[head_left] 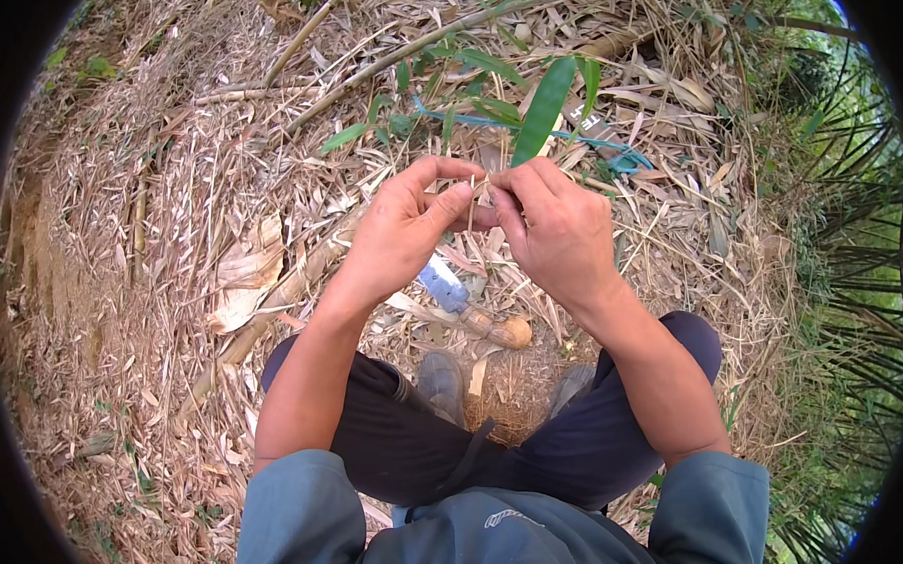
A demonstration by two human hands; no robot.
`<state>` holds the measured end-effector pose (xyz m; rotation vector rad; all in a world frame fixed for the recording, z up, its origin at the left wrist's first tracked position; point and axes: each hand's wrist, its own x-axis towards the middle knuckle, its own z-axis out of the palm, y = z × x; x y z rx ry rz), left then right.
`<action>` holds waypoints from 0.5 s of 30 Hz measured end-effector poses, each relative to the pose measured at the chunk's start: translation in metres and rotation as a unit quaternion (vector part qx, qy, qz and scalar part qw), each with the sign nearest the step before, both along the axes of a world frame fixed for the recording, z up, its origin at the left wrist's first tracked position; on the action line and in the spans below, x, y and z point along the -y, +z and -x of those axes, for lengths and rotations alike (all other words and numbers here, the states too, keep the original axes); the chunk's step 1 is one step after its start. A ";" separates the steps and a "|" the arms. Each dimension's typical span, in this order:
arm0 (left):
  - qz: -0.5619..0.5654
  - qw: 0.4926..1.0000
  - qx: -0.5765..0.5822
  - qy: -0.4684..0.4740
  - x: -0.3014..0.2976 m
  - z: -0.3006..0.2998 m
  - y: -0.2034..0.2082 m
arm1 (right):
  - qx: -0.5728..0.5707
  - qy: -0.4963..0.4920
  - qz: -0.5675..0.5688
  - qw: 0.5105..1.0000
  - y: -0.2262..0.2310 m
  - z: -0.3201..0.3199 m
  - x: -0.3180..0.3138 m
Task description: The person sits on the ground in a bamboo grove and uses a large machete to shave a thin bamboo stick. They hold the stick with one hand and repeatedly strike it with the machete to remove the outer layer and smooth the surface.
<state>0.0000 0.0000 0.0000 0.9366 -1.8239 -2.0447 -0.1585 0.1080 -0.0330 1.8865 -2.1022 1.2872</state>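
My left hand (402, 229) and my right hand (561, 223) meet in front of me, fingertips almost touching. Thumb and fingers of each are pinched together around something thin and pale, too small to make out. A broad green leaf (545, 110) rises just beyond my right fingers; whether it is held or grows behind them, I cannot tell. Below the hands, a knife lies on the ground, its metal blade (442, 284) partly hidden by my left wrist and its rounded wooden handle (501, 327) pointing toward my right foot.
Dry bamboo leaves (164, 322) litter the ground. A blue strap (486, 120) lies beyond the hands, near a dark flat printed piece (595, 128). A long thin stalk (414, 50) crosses the far side. My grey shoes (441, 382) are close below the knife; green plants (849, 268) border the right.
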 end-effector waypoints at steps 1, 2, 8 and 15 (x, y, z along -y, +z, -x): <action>-0.003 1.000 -0.005 0.004 0.001 0.000 -0.002 | 0.001 0.003 -0.001 1.000 0.001 0.000 0.000; -0.005 1.000 -0.009 0.008 0.002 -0.001 -0.004 | 0.002 0.006 -0.001 1.000 0.001 0.000 0.000; -0.018 0.998 -0.032 0.044 0.004 -0.001 -0.009 | 0.016 0.018 -0.011 1.000 0.005 0.001 0.001; -0.040 0.993 -0.051 0.104 0.019 -0.007 -0.006 | 0.047 0.001 -0.017 0.999 -0.004 0.011 0.006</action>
